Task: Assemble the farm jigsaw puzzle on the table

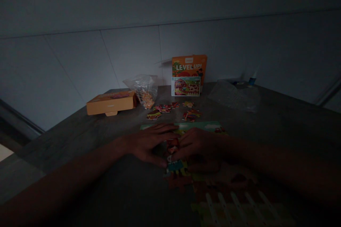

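A partly joined farm puzzle (198, 126) lies on the grey table under both my hands. My left hand (150, 143) rests over its left side, fingers stretched to the right and thumb spread toward me. From the right, my right hand (198, 145) touches the puzzle with bent fingers, its thumb apart from them. Between the hands shows a puzzle section with a blue-clothed figure (175, 165), touched by fingertips of both hands. A fence section (226, 205) extends nearer me at the lower right. My forearms and hands cover part of the picture, and the light is dim.
Loose puzzle pieces (191, 114) lie beyond the puzzle. An orange "LEVEL UP!" box (189, 66) stands behind a farm picture card (185, 86). An orange box (112, 103) and a plastic bag with pieces (147, 97) sit left; clear plastic (234, 95) and a small bottle (252, 79) right.
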### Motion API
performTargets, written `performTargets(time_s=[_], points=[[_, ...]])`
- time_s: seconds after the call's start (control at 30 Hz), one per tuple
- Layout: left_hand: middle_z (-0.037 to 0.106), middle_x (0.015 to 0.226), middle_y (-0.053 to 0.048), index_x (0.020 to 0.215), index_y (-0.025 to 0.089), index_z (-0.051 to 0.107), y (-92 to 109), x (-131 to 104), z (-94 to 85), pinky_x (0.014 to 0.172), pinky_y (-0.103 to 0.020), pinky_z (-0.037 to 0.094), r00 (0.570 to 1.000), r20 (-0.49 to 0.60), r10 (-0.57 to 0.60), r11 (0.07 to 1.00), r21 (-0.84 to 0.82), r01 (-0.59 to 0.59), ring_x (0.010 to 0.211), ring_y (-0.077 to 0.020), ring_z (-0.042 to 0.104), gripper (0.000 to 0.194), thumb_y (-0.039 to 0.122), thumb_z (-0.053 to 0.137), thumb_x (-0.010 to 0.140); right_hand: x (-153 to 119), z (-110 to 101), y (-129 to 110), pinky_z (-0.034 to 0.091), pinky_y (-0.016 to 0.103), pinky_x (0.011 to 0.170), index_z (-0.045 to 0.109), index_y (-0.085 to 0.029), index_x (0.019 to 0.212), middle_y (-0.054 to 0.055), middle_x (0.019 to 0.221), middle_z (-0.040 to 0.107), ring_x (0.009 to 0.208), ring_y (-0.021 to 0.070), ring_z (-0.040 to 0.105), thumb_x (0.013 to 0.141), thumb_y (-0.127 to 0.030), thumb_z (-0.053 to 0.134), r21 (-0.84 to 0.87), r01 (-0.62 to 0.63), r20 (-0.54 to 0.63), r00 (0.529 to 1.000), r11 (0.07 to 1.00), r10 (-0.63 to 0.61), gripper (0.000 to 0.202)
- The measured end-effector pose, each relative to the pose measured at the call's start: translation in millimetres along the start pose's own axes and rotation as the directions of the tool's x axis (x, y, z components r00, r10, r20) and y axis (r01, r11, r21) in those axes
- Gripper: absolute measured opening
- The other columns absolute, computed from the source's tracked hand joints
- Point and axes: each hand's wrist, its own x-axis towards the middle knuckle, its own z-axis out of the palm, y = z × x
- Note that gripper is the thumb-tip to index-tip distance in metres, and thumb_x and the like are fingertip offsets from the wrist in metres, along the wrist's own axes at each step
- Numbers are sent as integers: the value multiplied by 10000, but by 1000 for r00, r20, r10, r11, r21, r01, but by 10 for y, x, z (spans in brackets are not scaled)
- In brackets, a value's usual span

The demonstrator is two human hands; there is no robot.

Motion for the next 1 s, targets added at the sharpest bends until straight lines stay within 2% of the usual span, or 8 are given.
performTargets(time_s=[0.23,0.47,0.57,0.7,1.0], points=[[313,1553,-186,1456,204,367,-12,0,9,1128,-578,322,1000,-22,14,1000,-3,-14,1419,-393,306,881,601,713,750,-29,31,34,428,300,679,639,-166,1118,69,838,669,732,179,598,908,-402,533,44,-25,0,1000,999,25,333],[319,1546,-198,1457,194,369,-6,3,4,1134,-565,314,1000,-14,5,1000,1,-5,1419,-389,309,877,601,708,757,-34,31,67,427,269,686,657,-152,1140,78,845,686,728,161,607,893,-396,599,173,-23,-18,999,985,27,352],[318,1550,-186,1460,209,367,0,4,0,1136,-563,315,1000,-15,7,1000,-1,-7,1419,-387,312,880,600,714,752,-49,49,93,423,256,659,682,-155,1100,60,785,680,670,145,594,885,-408,625,213,-27,-34,999,977,35,337],[311,1557,-170,1465,225,355,4,9,-1,1133,-564,321,1000,-5,-1,1000,5,1,1419,-383,313,886,596,722,749,-68,79,120,424,252,655,687,-174,1100,44,778,676,679,140,593,882,-468,626,210,-49,-19,998,976,54,371],[319,1550,-173,1467,222,357,1,7,1,1138,-556,318,1000,-17,9,1000,3,-9,1417,-377,313,880,635,688,763,-44,54,96,427,259,678,690,-163,1084,50,790,688,705,139,592,898,-430,613,233,-42,-26,998,971,50,335]])
